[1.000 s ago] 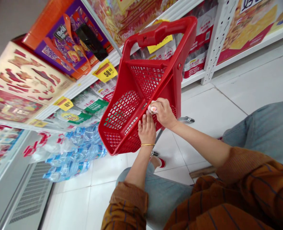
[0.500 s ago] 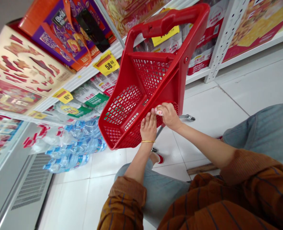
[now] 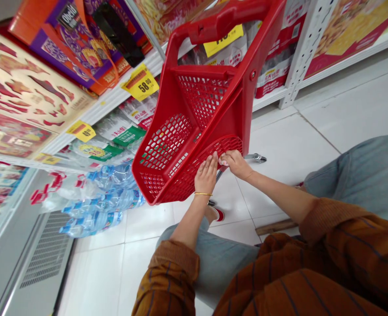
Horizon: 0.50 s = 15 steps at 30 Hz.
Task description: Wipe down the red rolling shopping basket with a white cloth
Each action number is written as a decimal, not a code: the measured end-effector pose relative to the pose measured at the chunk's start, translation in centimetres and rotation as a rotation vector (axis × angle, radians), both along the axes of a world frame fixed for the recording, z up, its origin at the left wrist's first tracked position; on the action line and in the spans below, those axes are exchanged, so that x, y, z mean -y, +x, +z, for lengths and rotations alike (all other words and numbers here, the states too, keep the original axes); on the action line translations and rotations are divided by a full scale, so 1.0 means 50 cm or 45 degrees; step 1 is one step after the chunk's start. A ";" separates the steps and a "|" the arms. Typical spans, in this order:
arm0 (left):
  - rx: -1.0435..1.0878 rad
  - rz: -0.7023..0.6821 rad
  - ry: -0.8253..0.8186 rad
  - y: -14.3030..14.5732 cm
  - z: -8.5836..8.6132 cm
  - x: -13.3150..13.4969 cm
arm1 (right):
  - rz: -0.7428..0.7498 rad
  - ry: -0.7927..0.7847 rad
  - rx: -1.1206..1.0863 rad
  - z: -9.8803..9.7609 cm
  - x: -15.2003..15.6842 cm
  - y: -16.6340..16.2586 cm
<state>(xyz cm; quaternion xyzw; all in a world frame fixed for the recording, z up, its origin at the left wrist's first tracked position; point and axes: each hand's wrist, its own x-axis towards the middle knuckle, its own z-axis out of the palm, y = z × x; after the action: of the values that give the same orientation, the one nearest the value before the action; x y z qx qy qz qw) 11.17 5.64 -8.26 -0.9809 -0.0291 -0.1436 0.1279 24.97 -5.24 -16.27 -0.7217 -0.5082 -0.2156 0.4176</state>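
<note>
A red plastic shopping basket cart (image 3: 225,115) stands tilted in view in front of me, its inside showing no goods. My left hand (image 3: 207,174), with a thin gold bangle at the wrist, lies with fingers stretched out against the perforated near side of the basket. Just right of it, my right hand (image 3: 236,164) is closed at the same side, fingers pinched round a small crumpled white-and-pink piece (image 3: 223,162). Most of that piece is hidden by the fingers; cloth or paper, I cannot tell.
Shelves with gift boxes (image 3: 78,39), yellow price tags (image 3: 142,83) and packed bottles (image 3: 123,129) run behind the basket. Large blue water bottles (image 3: 97,206) sit on the floor at left, beside a grey vented cabinet (image 3: 42,250). My bent knees flank the lower middle.
Both hands have slid from the basket's upper rim a little down onto its perforated side. The piece in my right hand is now more covered. The view has shifted slightly.
</note>
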 end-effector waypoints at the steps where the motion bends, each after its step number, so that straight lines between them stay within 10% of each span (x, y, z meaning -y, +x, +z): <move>1: -0.002 0.001 0.009 -0.001 0.002 0.000 | 0.015 0.001 0.004 0.003 0.002 0.002; 10: -0.039 -0.089 0.053 -0.018 0.017 -0.017 | -0.035 0.207 -0.052 0.139 -0.018 0.012; 15: -0.039 -0.056 0.022 -0.025 0.014 -0.019 | -0.053 0.235 -0.128 0.127 -0.033 0.000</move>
<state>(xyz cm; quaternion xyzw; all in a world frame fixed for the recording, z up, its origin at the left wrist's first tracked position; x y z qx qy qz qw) 9.94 6.58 -7.58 -0.9823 -0.0044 -0.1314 0.1336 24.96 -3.60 -9.94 -0.7004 -0.4494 -0.2335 0.5029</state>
